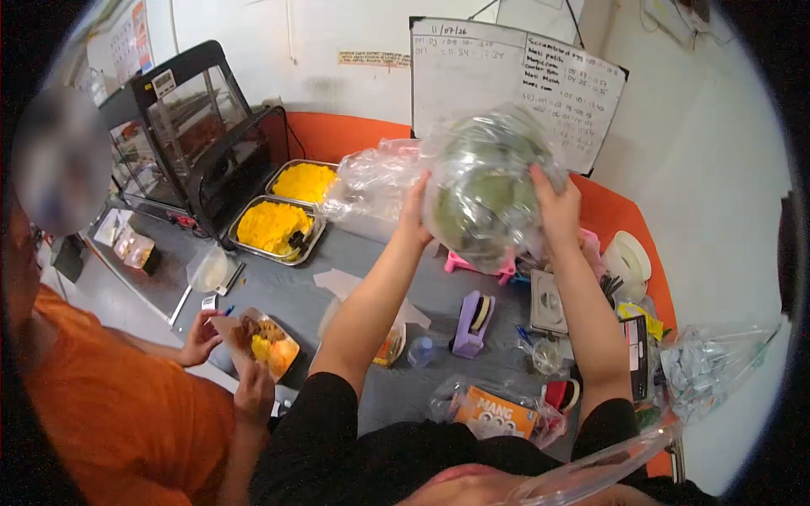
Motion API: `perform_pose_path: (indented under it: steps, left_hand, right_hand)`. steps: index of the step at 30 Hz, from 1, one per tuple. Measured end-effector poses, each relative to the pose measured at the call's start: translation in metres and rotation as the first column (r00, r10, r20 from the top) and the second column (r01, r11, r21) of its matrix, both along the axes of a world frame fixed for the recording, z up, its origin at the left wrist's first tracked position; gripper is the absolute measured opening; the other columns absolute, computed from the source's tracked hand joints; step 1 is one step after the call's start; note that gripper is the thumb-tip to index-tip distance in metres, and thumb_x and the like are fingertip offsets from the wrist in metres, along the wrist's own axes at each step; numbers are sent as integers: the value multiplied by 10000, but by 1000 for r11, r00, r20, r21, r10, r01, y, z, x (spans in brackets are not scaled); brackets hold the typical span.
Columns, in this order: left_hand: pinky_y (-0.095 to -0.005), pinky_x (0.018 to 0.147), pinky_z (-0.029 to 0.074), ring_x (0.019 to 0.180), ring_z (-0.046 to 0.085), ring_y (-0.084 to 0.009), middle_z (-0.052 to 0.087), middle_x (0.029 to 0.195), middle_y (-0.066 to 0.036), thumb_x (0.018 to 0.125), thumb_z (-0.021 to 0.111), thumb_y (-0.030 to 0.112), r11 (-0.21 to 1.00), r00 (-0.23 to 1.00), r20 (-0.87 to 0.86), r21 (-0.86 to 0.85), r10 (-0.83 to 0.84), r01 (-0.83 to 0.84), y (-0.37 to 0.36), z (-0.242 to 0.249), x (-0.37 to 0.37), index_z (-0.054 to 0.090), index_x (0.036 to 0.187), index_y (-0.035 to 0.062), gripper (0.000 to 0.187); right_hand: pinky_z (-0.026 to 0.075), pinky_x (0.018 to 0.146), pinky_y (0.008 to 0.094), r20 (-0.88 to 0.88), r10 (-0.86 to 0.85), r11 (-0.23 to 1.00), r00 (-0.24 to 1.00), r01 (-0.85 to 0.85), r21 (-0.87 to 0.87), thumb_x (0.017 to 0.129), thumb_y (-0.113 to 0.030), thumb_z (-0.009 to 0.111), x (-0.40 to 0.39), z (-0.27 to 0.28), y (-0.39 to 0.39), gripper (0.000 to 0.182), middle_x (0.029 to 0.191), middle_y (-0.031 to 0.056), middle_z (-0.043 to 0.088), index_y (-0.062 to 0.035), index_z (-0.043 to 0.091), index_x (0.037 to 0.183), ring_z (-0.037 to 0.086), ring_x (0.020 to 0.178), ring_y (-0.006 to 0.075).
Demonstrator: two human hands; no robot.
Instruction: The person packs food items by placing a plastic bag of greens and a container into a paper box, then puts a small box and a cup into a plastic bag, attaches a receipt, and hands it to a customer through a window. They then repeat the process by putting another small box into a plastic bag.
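Observation:
A large, round clear plastic bag with green contents is raised over the back of the table. What the green contents are, I cannot make out through the shiny plastic. My left hand presses against the bag's left side, and my right hand grips its right side with the thumb showing in front. Behind the bag, on the left, lies a crumpled clear plastic wrap. A pink stand is partly covered below the bag.
Two metal trays of yellow food stand left of centre beside a black display case. A purple tape dispenser and a metal container sit nearer me. At left, an orange-sleeved co-worker handles a food box.

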State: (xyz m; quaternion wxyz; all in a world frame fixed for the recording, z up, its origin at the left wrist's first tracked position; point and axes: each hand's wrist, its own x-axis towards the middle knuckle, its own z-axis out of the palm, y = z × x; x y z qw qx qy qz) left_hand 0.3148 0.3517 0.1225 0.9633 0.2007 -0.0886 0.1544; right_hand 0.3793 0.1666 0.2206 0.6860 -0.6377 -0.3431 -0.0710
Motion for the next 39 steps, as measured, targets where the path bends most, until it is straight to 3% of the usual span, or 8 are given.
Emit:
perform_pose_path:
  steps: [6, 10, 17, 23, 31, 33, 36, 39]
  left_hand:
    - [-422, 859, 430, 1081, 456, -284, 451, 1206, -140, 875, 357, 348, 994, 973, 209, -77, 95, -80, 88, -45, 45, 392, 1227, 31, 474]
    - [-355, 821, 473, 1023, 498, -226, 464, 1188, -110, 883, 398, 234, 885, 874, 272, 128, 403, -447, 113, -33, 55, 387, 1224, 28, 399]
    - [-329, 801, 476, 969, 517, -216, 512, 1105, -101, 880, 406, 297, 740, 758, 293, 195, 582, -644, 178, -103, 74, 456, 1141, 26, 379]
    - [-350, 781, 473, 943, 522, -237, 519, 1078, -114, 874, 398, 357, 927, 922, 119, -126, 368, -353, 200, -112, 61, 467, 1136, 47, 411]
    - [-327, 708, 491, 836, 578, -221, 584, 980, -112, 855, 444, 345, 931, 931, -31, 13, 365, -364, 178, -16, 13, 514, 1090, 0, 423]
    - [-362, 782, 457, 890, 566, -219, 585, 986, -94, 839, 469, 397, 743, 734, -274, 505, 621, -440, 157, 20, -16, 532, 1071, 40, 430]
    - [-306, 723, 470, 852, 577, -197, 594, 979, -102, 823, 530, 278, 670, 742, -222, 637, 633, -382, 142, 33, -24, 562, 1034, -10, 358]
    - [-294, 730, 453, 881, 556, -170, 598, 963, -79, 770, 597, 220, 682, 918, -9, 673, 396, -288, 125, 29, -26, 580, 1025, 20, 324]
  right_hand:
    - [405, 736, 325, 242, -6, 992, 970, 36, -120, 740, -288, 639, 35, -7, 136, 372, 852, 147, 560, 49, 575, 883, 530, 807, 248]
    - [403, 710, 357, 383, -23, 980, 923, 97, -174, 712, -260, 653, 46, -13, 201, 305, 786, 155, 519, 9, 601, 845, 505, 758, 304]
    - [390, 676, 322, 425, 69, 970, 902, 38, -238, 739, -217, 650, 64, -71, 257, 259, 777, 94, 505, -14, 617, 895, 498, 757, 215]
    - [406, 709, 326, 206, 98, 938, 974, -22, -346, 728, -238, 643, 64, -88, 238, 305, 861, 141, 533, -32, 611, 951, 520, 796, 246]
    - [416, 690, 266, -232, 305, 932, 924, -340, -127, 793, -150, 593, 35, -88, 155, 303, 968, 67, 552, -3, 524, 1048, 510, 840, 125]
    - [425, 695, 265, -226, 333, 925, 916, -364, -112, 794, -141, 587, 26, -108, 139, 335, 976, 77, 548, -3, 496, 1085, 515, 845, 131]
    - [443, 741, 277, -395, 407, 861, 824, -490, -135, 784, -155, 596, 4, -138, 118, 399, 1030, 101, 526, -10, 454, 1128, 527, 869, 155]
    - [476, 759, 329, -564, 292, 507, 772, -626, -593, 791, -265, 583, -9, -164, 107, 495, 1156, 126, 469, 13, 418, 1167, 529, 917, 180]
